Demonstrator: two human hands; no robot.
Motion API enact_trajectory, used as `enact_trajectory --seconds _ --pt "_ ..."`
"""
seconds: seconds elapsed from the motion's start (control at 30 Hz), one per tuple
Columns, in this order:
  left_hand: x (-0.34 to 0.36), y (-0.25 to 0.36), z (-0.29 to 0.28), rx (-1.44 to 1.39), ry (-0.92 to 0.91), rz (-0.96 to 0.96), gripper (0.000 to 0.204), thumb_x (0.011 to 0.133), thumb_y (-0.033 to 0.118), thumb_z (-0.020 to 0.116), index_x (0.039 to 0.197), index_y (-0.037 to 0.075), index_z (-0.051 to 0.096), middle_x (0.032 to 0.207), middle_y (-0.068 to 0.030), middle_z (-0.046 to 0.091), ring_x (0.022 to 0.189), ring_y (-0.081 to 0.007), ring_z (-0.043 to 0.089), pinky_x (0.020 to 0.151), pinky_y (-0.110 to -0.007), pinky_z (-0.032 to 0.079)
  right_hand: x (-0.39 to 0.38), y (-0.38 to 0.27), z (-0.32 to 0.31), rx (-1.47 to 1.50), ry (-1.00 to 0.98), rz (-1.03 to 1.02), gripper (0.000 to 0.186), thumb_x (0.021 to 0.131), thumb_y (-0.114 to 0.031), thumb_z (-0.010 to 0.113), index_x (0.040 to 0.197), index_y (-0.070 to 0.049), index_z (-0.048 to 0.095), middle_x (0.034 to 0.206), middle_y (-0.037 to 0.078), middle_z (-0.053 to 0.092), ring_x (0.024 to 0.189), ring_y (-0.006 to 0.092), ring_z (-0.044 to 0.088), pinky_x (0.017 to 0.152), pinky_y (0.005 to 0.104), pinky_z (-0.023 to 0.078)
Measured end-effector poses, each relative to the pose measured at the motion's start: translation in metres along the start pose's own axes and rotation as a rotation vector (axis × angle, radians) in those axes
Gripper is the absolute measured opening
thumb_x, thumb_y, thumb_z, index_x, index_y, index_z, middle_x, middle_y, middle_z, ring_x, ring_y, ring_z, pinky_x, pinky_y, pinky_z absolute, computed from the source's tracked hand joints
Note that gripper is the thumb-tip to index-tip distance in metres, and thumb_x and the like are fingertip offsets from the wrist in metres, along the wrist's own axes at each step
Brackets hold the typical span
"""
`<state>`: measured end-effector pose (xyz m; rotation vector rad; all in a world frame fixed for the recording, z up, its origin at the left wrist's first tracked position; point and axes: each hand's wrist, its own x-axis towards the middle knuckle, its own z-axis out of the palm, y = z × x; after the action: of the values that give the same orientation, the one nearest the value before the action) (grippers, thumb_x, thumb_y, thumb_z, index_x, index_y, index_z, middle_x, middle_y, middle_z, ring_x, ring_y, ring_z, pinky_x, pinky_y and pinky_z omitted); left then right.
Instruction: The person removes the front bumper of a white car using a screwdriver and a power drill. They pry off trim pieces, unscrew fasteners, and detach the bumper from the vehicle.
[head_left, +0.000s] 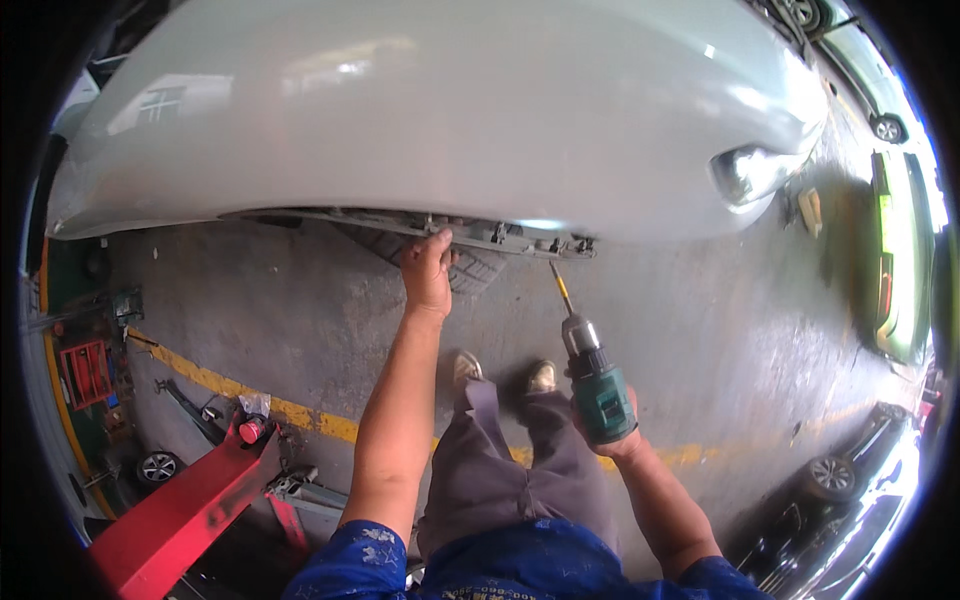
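My right hand (618, 435) is wrapped around the grip of a green power drill (603, 400). Its yellow-and-dark bit (562, 290) points up toward the car's lower edge, with its tip a little below the right end of a dark strip. That strip (500, 235), with several clips along it, runs beneath a silver-white car body panel (450, 120). My left hand (430, 275) reaches up to the strip's middle, its fingers closed on the edge and partly hidden. Behind the strip and my left hand, part of a tyre tread (482, 270) shows.
A lamp (740, 178) sits at the panel's right end. At lower left stands a red metal beam (190, 510) with a red-capped container (253, 430) on it. A yellow line (300, 415) crosses the grey floor. Other cars, one black (840, 510) and one green (900, 260), are at right.
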<state>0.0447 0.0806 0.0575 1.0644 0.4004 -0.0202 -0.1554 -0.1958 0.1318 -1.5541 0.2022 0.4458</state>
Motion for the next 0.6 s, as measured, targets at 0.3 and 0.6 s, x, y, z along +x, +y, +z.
enact_trajectory --seconds 0.3,0.6 --pt "-0.004 -0.005 -0.007 -0.024 0.036 0.19 0.027 0.083 0.018 0.077 0.1 0.005 0.061 0.093 -0.0011 0.06 0.087 -0.0117 0.057 0.082 -0.028 0.045 0.07 0.005 0.063 -0.461 0.194 -0.405 0.065 0.066 -0.026 0.088 0.119 0.0 0.06 0.102 0.011 0.069 0.088 0.0239 0.069 0.077 0.035 0.056" --pt "0.0 -0.005 -0.015 -0.063 -0.111 0.138 0.023 0.079 0.005 0.078 0.08 0.01 0.056 0.081 0.0014 0.057 0.076 -0.0084 0.054 0.072 -0.027 0.045 0.095 -0.026 0.115 -0.878 0.269 -0.516 0.079 0.066 -0.026 0.082 0.133 -0.001 0.049 0.118 0.019 0.064 0.094 0.039 0.067 0.082 0.0449 0.055"
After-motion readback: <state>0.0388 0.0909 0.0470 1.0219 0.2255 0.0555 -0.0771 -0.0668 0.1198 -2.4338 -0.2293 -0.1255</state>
